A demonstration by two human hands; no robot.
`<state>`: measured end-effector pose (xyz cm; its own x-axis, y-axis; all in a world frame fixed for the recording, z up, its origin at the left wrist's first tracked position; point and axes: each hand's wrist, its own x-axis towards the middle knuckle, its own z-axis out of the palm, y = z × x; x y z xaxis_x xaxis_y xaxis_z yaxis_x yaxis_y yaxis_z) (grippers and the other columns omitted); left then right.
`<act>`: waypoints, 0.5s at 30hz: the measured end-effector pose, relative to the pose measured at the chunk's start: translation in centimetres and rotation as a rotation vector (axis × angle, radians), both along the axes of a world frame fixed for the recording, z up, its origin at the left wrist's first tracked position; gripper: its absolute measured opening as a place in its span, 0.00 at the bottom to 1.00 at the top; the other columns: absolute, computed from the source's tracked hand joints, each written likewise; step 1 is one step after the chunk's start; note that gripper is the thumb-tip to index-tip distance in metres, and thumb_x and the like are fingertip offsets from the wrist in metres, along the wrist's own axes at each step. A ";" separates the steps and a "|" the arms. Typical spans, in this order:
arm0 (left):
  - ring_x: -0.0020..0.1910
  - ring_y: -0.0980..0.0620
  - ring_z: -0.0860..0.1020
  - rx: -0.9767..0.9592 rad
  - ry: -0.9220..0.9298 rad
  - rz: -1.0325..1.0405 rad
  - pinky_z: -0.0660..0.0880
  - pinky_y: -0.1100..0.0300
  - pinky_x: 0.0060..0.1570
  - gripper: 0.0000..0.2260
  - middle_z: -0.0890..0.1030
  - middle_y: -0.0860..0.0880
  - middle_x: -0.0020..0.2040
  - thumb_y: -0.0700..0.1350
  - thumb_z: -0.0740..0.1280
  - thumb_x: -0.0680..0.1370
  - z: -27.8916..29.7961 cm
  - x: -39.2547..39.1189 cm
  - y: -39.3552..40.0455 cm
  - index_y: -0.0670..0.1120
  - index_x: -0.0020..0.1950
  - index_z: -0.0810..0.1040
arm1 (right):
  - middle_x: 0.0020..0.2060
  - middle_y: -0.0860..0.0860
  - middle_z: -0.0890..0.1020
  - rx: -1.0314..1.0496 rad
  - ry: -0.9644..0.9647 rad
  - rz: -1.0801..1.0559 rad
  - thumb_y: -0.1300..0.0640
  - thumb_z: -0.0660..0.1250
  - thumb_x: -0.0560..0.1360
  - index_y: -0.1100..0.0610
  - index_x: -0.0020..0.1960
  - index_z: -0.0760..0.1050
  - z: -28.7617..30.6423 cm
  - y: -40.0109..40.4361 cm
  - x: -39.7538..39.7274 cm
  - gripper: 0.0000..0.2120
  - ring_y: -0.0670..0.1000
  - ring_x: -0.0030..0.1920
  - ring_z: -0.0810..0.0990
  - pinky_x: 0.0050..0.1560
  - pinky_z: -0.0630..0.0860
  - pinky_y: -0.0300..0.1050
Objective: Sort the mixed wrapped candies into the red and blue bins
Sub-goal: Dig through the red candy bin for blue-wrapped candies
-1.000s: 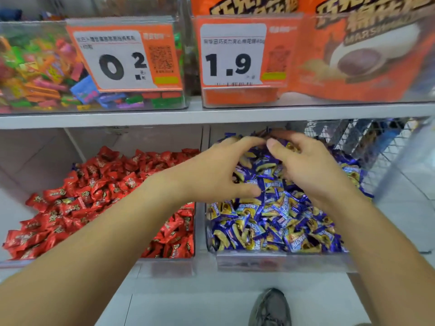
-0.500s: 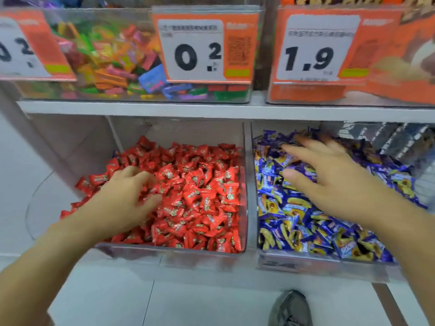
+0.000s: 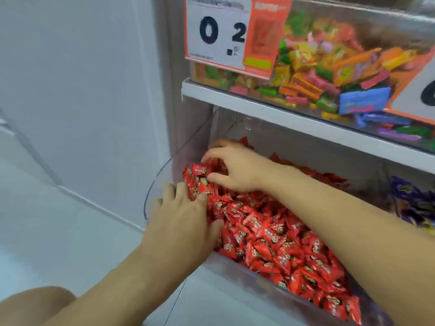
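Note:
A clear bin [image 3: 150, 191] on the lower shelf holds a heap of red wrapped candies [image 3: 270, 234]. My left hand [image 3: 183, 222] lies flat on the heap's near left part, fingers straight and spread. My right hand [image 3: 235, 168] reaches across to the bin's far left corner. Its fingers and thumb curl round a few red candies [image 3: 200, 172] there. Blue wrapped candies [image 3: 414, 203] show blurred at the right edge, in the neighbouring bin.
The white shelf edge [image 3: 282, 109] runs close above the red bin. On it stands a clear bin of mixed colourful candies [image 3: 329, 67] with an orange price tag [image 3: 226, 31]. A white wall and floor lie to the left. My knee [image 3: 35, 302] shows bottom left.
The view has swung left and closer. My right hand left the blue candies and crossed into the red bin. My left hand stayed on the red heap with its fingers straightened.

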<state>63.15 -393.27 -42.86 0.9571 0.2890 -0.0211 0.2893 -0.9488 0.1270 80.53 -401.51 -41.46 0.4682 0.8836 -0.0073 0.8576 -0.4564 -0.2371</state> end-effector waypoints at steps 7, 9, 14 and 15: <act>0.60 0.48 0.66 -0.260 -0.058 0.007 0.70 0.55 0.58 0.25 0.65 0.49 0.59 0.62 0.64 0.76 -0.3 1.4 0.9 0.50 0.64 0.60 | 0.54 0.52 0.78 -0.174 -0.003 0.046 0.42 0.60 0.75 0.48 0.63 0.76 -2.0 1.5 0.9 0.20 0.54 0.57 0.77 0.59 0.73 0.52; 0.63 0.46 0.67 -0.324 -0.055 -0.013 0.67 0.56 0.60 0.32 0.65 0.47 0.63 0.61 0.65 0.76 -0.7 2.0 1.1 0.48 0.72 0.55 | 0.61 0.51 0.76 -0.146 0.050 0.083 0.48 0.64 0.77 0.48 0.65 0.75 -1.4 -0.9 0.4 0.17 0.51 0.62 0.75 0.65 0.71 0.49; 0.68 0.42 0.68 -0.489 -0.057 0.012 0.68 0.50 0.66 0.46 0.65 0.42 0.69 0.63 0.67 0.74 -1.4 4.4 1.6 0.45 0.79 0.43 | 0.77 0.37 0.56 -0.335 0.154 0.108 0.48 0.62 0.78 0.37 0.74 0.65 0.7 -7.9 -1.8 0.24 0.38 0.78 0.49 0.79 0.50 0.42; 0.68 0.42 0.67 -0.483 -0.040 0.009 0.68 0.50 0.67 0.46 0.65 0.41 0.69 0.63 0.68 0.74 -1.4 5.0 1.8 0.44 0.79 0.45 | 0.76 0.34 0.56 -0.358 0.196 0.088 0.48 0.61 0.79 0.35 0.73 0.65 1.4 -8.5 -2.0 0.23 0.34 0.77 0.46 0.78 0.46 0.39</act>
